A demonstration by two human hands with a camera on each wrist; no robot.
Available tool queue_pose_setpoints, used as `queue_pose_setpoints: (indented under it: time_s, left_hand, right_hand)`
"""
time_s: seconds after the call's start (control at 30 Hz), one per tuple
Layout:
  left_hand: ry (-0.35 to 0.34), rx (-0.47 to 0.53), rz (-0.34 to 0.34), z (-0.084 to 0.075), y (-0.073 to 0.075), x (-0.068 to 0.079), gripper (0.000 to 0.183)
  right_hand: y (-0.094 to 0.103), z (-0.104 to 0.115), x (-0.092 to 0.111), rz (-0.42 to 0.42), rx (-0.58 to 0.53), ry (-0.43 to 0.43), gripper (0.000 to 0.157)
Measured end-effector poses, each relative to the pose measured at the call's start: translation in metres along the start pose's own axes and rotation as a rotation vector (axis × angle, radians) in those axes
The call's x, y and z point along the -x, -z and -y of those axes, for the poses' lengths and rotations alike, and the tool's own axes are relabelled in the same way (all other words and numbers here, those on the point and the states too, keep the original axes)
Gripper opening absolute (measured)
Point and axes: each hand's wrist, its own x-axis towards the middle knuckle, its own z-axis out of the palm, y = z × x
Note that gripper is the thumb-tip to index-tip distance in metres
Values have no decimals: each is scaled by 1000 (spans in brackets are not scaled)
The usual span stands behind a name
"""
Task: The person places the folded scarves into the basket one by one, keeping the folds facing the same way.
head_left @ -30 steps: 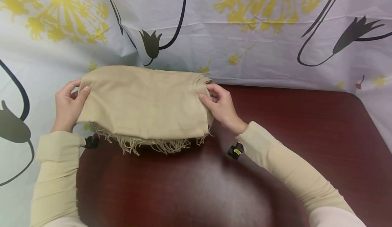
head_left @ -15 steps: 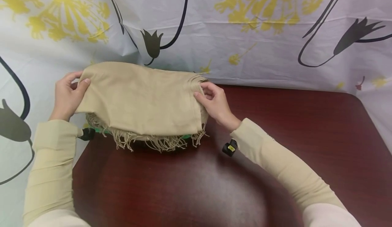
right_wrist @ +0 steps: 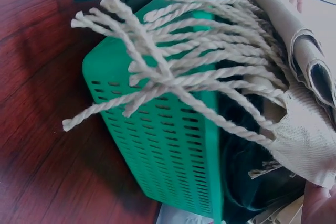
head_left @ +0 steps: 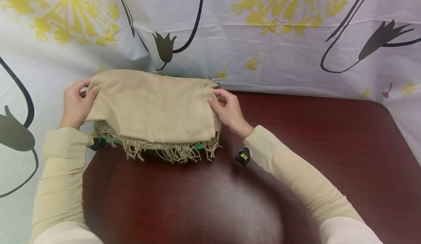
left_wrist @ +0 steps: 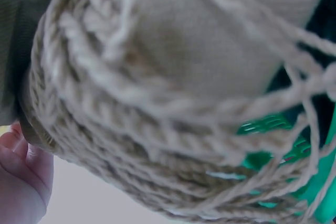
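Observation:
A folded beige scarf (head_left: 154, 107) with a twisted fringe (right_wrist: 210, 66) spans the space between both hands in the head view. My left hand (head_left: 77, 105) pinches its left end, thumb in front and fingers behind. At the right end, my right hand (head_left: 231, 114) grips the layered edge between thumb and fingers. Below the scarf is a green slotted plastic basket (right_wrist: 152, 124), mostly hidden in the head view. Fringe strands hang across the basket's rim in the right wrist view. Dark fabric (right_wrist: 241, 166) shows inside the basket.
The basket stands on a dark red-brown wooden table (head_left: 184, 200) near its back left. A white curtain (head_left: 279, 53) with yellow and grey flower prints hangs right behind the table and along its left side. Small black cameras (head_left: 243, 156) sit at both wrists.
Both hands have moved the scarf slightly back, and the right hand has come a little left. More of the green basket now shows beneath the fringe.

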Motion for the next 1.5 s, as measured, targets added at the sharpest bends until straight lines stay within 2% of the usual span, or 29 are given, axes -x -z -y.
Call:
queue_pose_setpoints:
  time_s: [0.33, 0.63, 0.9, 1.2, 1.5]
  left_hand:
    - [28, -162, -11, 6, -7, 1, 38]
    - [22, -216, -41, 15, -18, -1, 33]
    - [33, -225, -30, 18, -24, -7, 34]
    - [58, -231, -69, 23, -29, -14, 34]
    - [97, -247, -130, 34, -41, -13, 32]
  right_hand:
    - [-5, -5, -4, 19, 55, 5, 29]
    - [-6, -14, -7, 25, 94, -12, 32]
    - [-6, -19, -9, 10, 126, -11, 32]
    - [-7, -21, -14, -3, 151, -29, 32]
    - [-12, -33, -14, -32, 206, 13, 30]
